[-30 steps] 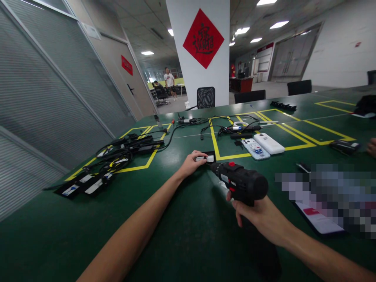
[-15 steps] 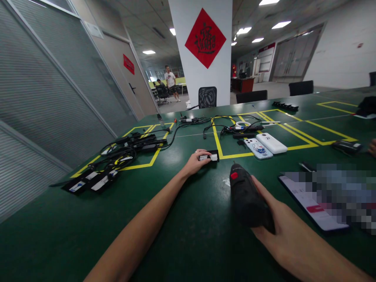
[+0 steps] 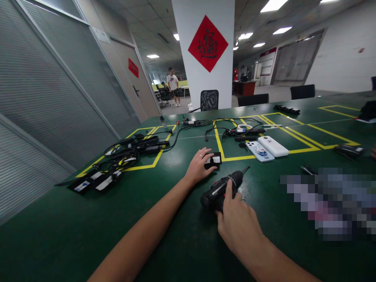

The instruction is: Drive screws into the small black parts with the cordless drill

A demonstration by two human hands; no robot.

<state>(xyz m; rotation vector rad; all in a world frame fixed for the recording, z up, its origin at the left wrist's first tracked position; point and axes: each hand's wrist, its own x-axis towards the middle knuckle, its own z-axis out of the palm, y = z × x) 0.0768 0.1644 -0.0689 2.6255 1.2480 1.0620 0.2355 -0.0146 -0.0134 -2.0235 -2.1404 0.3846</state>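
Note:
My left hand (image 3: 202, 164) rests on the green table (image 3: 176, 243), its fingers over the left part of a small black case with white pieces (image 3: 216, 159). Thumb and fingers lie around the case's near and far edges. A black power drill (image 3: 219, 192) is in my right hand (image 3: 239, 219), just nearer to me than the case. The drill lies on its side, with its bit pointing up and to the right. My index finger stretches along the drill's body, and the other fingers wrap round its handle, which is mostly hidden.
Tangled black cables and adapters (image 3: 129, 156) lie at the left. Beyond the case are more cables (image 3: 194, 123), a patterned phone (image 3: 260, 151) and a white power bank (image 3: 273, 146). A blurred patch covers items at the right. A person (image 3: 173, 86) stands far back.
My right hand has moved left and turned the drill, whose bit now points right. My left hand's fingers have spread a little on the case. The view has shifted slightly.

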